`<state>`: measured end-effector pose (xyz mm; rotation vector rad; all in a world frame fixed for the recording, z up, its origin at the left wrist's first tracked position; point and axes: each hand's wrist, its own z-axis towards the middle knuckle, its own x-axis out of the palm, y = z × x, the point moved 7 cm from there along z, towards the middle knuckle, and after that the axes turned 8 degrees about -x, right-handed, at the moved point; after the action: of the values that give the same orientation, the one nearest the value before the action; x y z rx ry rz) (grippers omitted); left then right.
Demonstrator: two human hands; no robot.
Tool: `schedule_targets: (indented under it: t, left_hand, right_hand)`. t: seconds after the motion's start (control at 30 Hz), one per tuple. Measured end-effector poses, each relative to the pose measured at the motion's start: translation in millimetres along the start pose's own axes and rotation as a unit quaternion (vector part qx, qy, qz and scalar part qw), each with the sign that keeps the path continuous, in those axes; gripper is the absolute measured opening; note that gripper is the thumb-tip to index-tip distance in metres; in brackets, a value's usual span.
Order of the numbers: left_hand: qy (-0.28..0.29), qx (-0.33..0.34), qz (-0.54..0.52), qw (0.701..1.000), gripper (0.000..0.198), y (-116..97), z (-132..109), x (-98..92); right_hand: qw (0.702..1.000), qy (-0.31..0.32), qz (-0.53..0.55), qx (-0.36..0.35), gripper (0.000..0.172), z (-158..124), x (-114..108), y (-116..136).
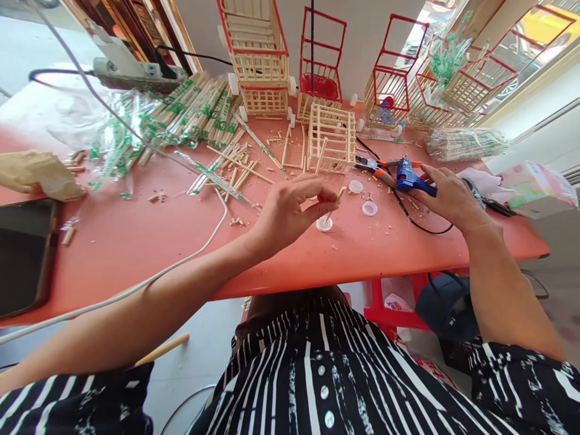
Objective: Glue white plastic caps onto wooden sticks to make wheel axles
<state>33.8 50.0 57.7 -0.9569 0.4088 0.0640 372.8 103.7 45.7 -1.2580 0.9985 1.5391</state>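
Observation:
My left hand (290, 208) pinches a short wooden stick (334, 204) whose lower end stands on a white round cap (323, 224) on the red table (136, 241). My right hand (448, 196) is closed around a blue glue gun (410, 180) lying low over the table, its nozzle pointing left. Two more white caps (356, 186) lie between the hands. An orange-handled pair of pliers (378, 166) rests just beyond the glue gun. A small wooden lattice frame (333, 139) stands behind them.
Several stick-built carts with red frames (260, 54) line the table's far edge. Wrapped chopstick packs (194, 112) and loose sticks litter the left middle. A dark tablet (22, 254) lies at the left edge, a white cable (181, 260) crosses the table, a power strip (136, 72) sits far left.

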Motion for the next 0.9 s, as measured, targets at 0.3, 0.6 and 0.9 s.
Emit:
schedule_targets:
  t: [0.3, 0.6, 0.9]
  left_hand:
    - [-0.001, -0.007, -0.001, 1.000, 0.011, 2.5, -0.6, -0.1]
    - [-0.016, -0.011, 0.029, 0.999, 0.010, 2.4, 0.9, -1.5]
    - [-0.028, 0.004, 0.027, 0.999, 0.008, 1.6, -0.1, -2.9]
  right_hand:
    - [0.985, -0.170, 0.016, -0.026, 0.050, -16.3, -60.0, 45.8]
    - [0.883, -0.220, 0.336, -0.244, 0.019, 2.0, -49.5, 180.3]
    - [0.843, -0.210, 0.413, -0.273, 0.012, 9.3, -22.0, 200.4]
